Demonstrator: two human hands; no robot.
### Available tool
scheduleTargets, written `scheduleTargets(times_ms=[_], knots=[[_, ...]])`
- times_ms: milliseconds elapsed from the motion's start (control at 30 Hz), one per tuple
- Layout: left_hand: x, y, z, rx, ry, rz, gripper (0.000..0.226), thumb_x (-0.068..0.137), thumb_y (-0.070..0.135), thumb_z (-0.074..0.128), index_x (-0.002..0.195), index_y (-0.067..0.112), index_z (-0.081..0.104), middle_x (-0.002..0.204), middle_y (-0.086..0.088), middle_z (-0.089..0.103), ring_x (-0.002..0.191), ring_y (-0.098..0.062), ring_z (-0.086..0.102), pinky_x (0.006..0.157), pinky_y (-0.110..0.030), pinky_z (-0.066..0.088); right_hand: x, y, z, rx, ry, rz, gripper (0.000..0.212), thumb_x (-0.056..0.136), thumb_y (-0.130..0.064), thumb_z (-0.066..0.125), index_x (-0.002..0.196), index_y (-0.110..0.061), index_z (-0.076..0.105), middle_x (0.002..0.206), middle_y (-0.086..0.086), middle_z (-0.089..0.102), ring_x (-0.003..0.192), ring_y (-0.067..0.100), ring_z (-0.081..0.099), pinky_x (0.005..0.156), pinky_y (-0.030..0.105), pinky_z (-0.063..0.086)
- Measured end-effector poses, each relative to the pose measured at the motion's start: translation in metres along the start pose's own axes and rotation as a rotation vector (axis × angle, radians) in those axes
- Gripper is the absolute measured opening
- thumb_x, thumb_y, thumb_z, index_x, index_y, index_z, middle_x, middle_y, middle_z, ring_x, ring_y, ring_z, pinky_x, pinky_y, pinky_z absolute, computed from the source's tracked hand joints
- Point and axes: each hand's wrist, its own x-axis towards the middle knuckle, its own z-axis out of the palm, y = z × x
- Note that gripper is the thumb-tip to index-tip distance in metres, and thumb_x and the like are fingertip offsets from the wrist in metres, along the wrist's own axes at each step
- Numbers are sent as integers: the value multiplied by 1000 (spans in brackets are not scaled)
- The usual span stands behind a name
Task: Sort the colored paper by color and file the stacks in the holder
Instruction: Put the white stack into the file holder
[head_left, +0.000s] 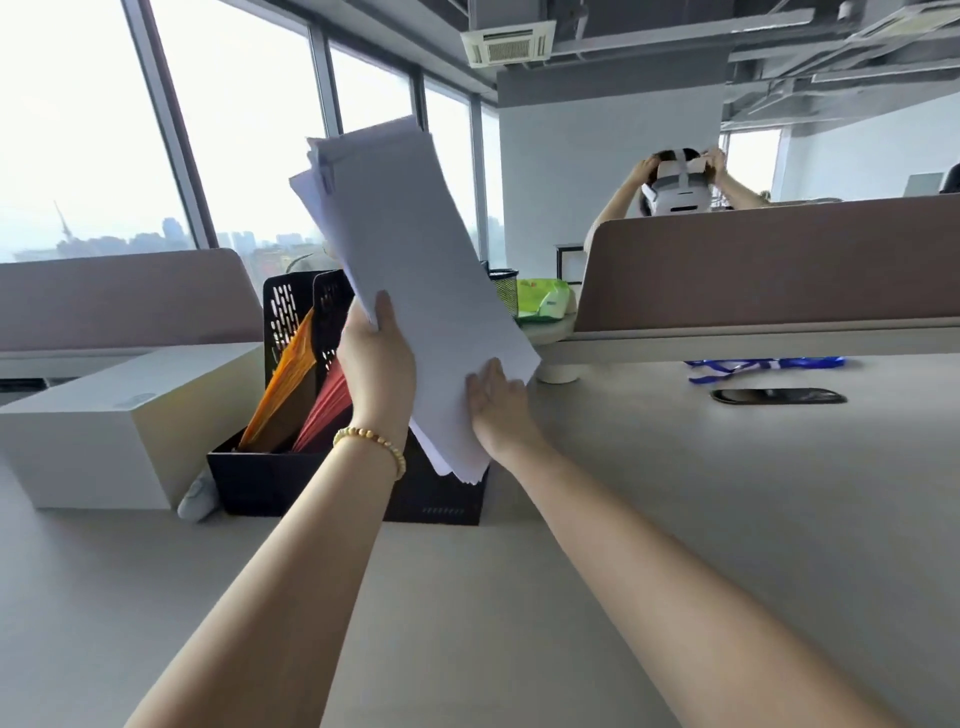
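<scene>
A thick stack of pale lilac paper (410, 270) stands tilted above the right end of the black file holder (260, 483), its lower corner dipping toward the rightmost slot. My left hand (376, 364) grips the stack's left edge, thumb on the front. My right hand (498, 405) holds the stack's lower right edge, with my fingers lying on its face. In the holder, an orange stack (283, 384) leans in the left slot. A red stack (327, 410) leans in the slot beside it.
A white box (104, 431) sits left of the holder, with a small white object (197, 499) at its corner. A black phone (777, 396) and a blue lanyard (753, 366) lie on the desk to the right. Behind the brown divider (779, 270) a person wears a headset.
</scene>
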Motion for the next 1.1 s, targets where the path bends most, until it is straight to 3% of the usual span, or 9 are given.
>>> scheduleTargets(times_ms=[133,300,500,667,700,800,933,1033,1100], knots=[[24,-13,-22,56,88,-9,31,102,25,33,119,11,55,96,4,55,84,-12,52,52,-13,36,21,-16,32,123,-52,-5,50,100,-41,27,144,-19,22,140,16,25,121,34,43,93,34,37],[47,-26,-49,65,173,-13,31,102,26,34,120,12,55,100,4,56,89,-14,53,70,-20,38,31,-35,65,184,-157,-84,45,100,-39,28,139,-16,26,132,12,29,110,29,45,86,29,34],[54,-35,-39,48,160,-12,29,101,26,35,116,13,55,98,4,58,84,-12,53,55,-14,37,46,-35,69,133,-170,-78,25,99,-38,28,109,-16,35,116,15,41,105,29,45,90,40,38],[43,-36,9,-14,74,-22,24,101,27,36,107,18,58,86,9,60,73,0,56,58,-12,42,58,-13,42,88,-166,-97,38,102,-30,27,134,-12,36,121,10,52,117,26,49,101,36,34],[41,-36,18,-19,49,-14,22,101,28,36,102,20,57,80,11,58,68,2,54,59,-13,44,58,-9,37,104,-187,-72,37,103,-27,28,136,-12,36,112,2,56,106,18,55,95,27,37],[39,-44,42,-8,-38,0,22,101,24,35,93,18,54,73,2,57,63,-12,51,61,-26,44,64,9,28,116,-152,-75,12,101,-19,36,99,-28,44,74,-13,42,69,3,43,72,18,35],[19,-66,56,124,-148,18,29,97,7,37,111,18,59,77,4,58,63,-5,50,52,-4,37,72,31,24,203,-150,-42,41,97,-17,38,137,-26,45,128,-11,53,119,7,48,103,24,38],[9,-83,54,152,-168,-2,35,94,6,38,119,19,59,81,3,60,63,-2,49,52,-1,35,65,33,12,239,-147,-61,47,94,-4,35,134,-24,51,123,-17,53,114,-3,45,91,5,36],[10,-90,51,173,-161,-5,45,91,1,35,123,23,58,84,1,62,62,-1,48,52,-2,35,62,32,8,249,-155,-88,50,94,1,34,135,-22,50,131,-13,51,123,2,44,103,15,36]])
